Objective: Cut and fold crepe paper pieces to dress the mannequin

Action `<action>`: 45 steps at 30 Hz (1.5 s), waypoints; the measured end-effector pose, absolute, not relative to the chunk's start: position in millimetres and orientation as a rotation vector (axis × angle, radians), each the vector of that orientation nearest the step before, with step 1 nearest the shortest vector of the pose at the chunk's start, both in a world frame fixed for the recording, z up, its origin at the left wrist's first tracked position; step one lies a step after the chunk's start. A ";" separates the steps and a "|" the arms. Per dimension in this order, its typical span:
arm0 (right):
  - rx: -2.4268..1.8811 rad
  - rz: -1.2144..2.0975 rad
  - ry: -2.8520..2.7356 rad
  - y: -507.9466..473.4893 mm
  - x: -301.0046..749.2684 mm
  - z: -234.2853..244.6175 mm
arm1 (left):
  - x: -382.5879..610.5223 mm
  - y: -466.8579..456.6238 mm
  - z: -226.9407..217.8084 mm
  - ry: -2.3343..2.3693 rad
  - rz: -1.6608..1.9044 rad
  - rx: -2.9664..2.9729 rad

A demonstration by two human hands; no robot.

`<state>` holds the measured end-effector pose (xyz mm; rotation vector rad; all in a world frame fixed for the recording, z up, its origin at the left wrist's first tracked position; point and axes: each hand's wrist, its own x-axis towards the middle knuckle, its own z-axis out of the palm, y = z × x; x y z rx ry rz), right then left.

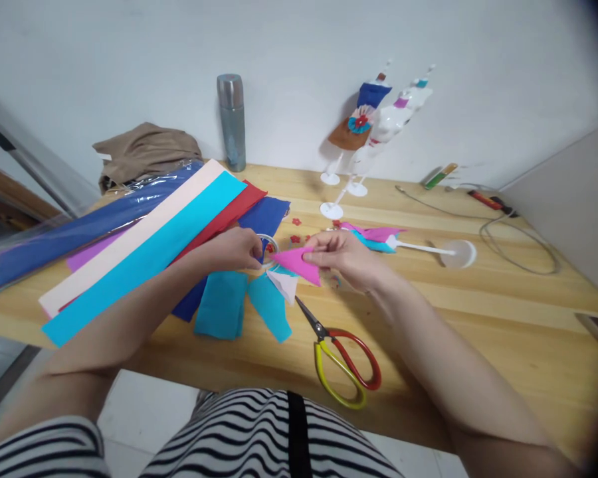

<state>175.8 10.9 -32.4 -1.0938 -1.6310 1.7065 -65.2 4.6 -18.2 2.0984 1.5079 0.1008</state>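
My right hand (341, 257) pinches a pink triangular piece of paper or cloth (301, 264) between thumb and fingers. Its pointed end reaches toward my left hand (234, 251), whose fingers are curled closed at the edge of a whitish tape roll (275, 244). Below the pink piece lie a pale pink scrap (285, 285) and a turquoise cut piece (273, 309). Folded turquoise material (222, 305) rests just left of them. Scissors (319, 330) with one red and one yellow handle lie on the table, blades pointing up-left. Small red flower shapes (296, 239) are scattered beyond my hands.
Long coloured strips (152, 249) cover the left side, beside a plastic-wrapped blue roll (80, 229). A metal flask (232, 123) and brown cloth (149, 154) stand behind. Small dressed forms (371, 116) on white stands are at the back; another (379, 237) lies right. A cable (488, 232) curls far right.
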 end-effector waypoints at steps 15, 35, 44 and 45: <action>-1.222 1.648 -1.944 24.6 169.8 -68.9 | -43.7 -18.8 -48.2 1.729 0.183 2.173; -1.201 1.572 -1.584 36.3 174.4 -68.6 | -50.9 -22.6 -55.3 1.785 0.045 2.260; -1.086 1.757 -1.375 39.5 177.1 -65.3 | -56.0 -13.9 -59.6 1.645 -0.030 2.481; -1.075 1.754 -1.391 39.5 177.8 -64.5 | -57.2 -13.8 -60.0 1.668 0.016 2.466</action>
